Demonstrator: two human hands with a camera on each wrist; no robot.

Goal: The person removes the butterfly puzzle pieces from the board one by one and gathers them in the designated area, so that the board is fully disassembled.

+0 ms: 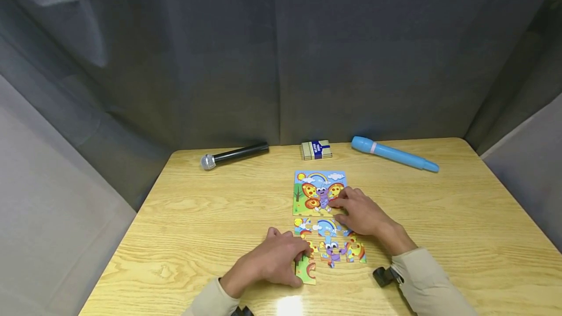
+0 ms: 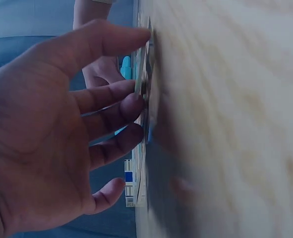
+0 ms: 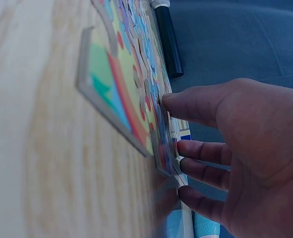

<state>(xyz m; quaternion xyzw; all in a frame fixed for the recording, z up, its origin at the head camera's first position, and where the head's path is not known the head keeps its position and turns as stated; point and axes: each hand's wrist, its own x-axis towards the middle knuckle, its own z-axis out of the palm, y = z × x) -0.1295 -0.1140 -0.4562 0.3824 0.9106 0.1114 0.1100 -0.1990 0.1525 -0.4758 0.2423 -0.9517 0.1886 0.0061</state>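
My left hand (image 1: 281, 257) bends over the lower left of a group of butterfly puzzle pieces. It pinches a green corner puzzle piece (image 1: 306, 277) between thumb and fingers; the left wrist view shows this thin piece edge-on, slightly tilted. My right hand (image 1: 362, 213) rests with loosely bent fingers on the lower right of a butterfly picture board (image 1: 303, 208). Its thumb lies near the board's lower edge, and the hand partly hides the top right puzzle piece (image 1: 350, 233). A middle piece with the butterfly's face (image 1: 332, 248) and a right wing piece (image 1: 355, 251) lie between the hands.
Along the back of the wooden table (image 1: 197, 238) lie a black microphone (image 1: 239, 154), a bundle of pale sticks with a blue label (image 1: 316, 150) and a blue tube-shaped object (image 1: 395, 155). A dark curtain (image 1: 281, 62) hangs behind.
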